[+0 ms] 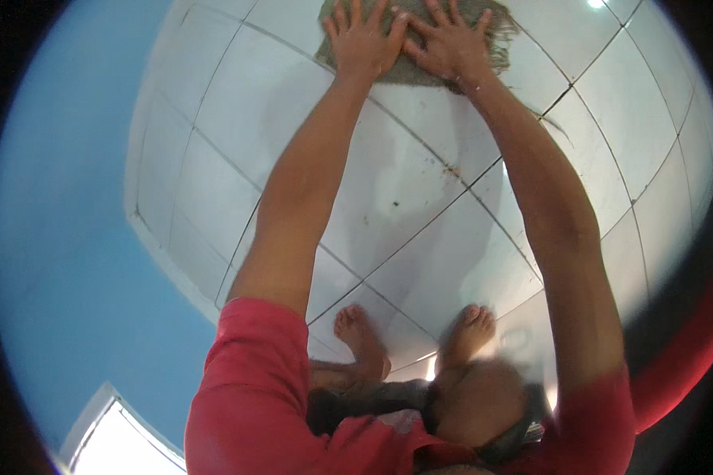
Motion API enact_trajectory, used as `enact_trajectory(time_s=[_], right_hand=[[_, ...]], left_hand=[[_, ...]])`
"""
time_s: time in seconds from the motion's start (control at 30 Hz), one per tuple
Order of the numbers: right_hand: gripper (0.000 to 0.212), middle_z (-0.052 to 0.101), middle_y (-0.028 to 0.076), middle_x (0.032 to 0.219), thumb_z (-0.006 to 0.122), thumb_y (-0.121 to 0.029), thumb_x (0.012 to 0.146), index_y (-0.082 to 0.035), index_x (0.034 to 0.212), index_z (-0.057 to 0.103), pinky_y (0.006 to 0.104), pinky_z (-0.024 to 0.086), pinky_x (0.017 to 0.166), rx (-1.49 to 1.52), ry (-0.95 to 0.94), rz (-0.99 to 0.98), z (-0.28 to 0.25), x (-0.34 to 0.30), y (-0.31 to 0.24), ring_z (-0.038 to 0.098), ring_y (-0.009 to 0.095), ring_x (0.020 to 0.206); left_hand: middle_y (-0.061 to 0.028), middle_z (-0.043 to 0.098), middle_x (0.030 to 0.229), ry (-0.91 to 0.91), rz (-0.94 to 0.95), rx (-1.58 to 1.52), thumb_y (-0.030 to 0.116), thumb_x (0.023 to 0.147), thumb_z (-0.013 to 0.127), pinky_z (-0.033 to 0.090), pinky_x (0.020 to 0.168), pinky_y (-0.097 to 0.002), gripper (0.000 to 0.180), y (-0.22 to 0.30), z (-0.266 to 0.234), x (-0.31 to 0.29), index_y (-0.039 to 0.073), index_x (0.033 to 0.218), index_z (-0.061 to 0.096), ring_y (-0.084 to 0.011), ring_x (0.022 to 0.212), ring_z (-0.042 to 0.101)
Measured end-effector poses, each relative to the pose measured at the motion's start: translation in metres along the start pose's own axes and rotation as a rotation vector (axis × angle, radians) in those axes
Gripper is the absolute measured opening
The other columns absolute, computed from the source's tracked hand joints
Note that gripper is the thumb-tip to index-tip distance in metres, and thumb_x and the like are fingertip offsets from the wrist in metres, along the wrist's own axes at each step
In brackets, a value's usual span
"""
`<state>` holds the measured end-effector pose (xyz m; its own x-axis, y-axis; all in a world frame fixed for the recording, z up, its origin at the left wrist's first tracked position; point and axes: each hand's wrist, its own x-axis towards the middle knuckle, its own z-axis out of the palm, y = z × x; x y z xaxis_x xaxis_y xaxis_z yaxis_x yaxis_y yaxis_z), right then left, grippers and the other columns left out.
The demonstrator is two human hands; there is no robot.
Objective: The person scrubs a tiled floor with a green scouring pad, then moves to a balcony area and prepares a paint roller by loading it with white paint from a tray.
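The left hand [366, 46] and right hand [457, 49], two in all, lie flat, fingers spread, clenching nothing, on one grey-green frayed cloth [414, 73] far on the white square-tiled floor [388, 162]; two bare feet [363, 339] stand near.

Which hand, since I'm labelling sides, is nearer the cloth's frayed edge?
Right. The right hand lies spread on the cloth, just left of its frayed edge; the left hand lies farther left on the same cloth.

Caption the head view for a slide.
Left hand and right hand spread on a frayed grey-green cloth over a dirt-specked white tiled floor beside a blue wall.
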<state>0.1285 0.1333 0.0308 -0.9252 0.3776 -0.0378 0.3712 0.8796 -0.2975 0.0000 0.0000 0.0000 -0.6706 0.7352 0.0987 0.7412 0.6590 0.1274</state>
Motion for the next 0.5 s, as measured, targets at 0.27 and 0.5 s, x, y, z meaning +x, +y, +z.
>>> enact_trajectory(time_s=[0.27, 0.5], right_hand=[[0.065, 0.027, 0.000, 0.178, 0.040, -0.073, 0.102, -0.049, 0.163, 0.041, 0.0854, 0.005, 0.120, -0.151, -0.072, -0.463, 0.040, -0.089, -0.142, 0.019, 0.034, 0.165], [0.065, 0.034, 0.001, 0.175, 0.049, -0.062, 0.104, -0.031, 0.161, 0.048, 0.0768, 0.003, 0.127, 0.076, -0.173, -0.676, 0.060, -0.195, -0.158, 0.023, 0.031, 0.164]], left_hand=[[-0.0237, 0.025, 0.175, 0.034, -0.514, 0.020, 0.063, 0.109, 0.040, 0.013, 0.128, -0.0679, 0.068, -0.058, -0.048, -0.227, 0.030, 0.169, 0.034, -0.0538, 0.159, 0.022], [-0.0256, 0.019, 0.176, -0.061, -0.909, -0.035, 0.060, 0.111, 0.038, 0.015, 0.129, -0.0651, 0.075, 0.005, -0.063, -0.376, 0.015, 0.171, 0.027, -0.0496, 0.160, 0.022]])
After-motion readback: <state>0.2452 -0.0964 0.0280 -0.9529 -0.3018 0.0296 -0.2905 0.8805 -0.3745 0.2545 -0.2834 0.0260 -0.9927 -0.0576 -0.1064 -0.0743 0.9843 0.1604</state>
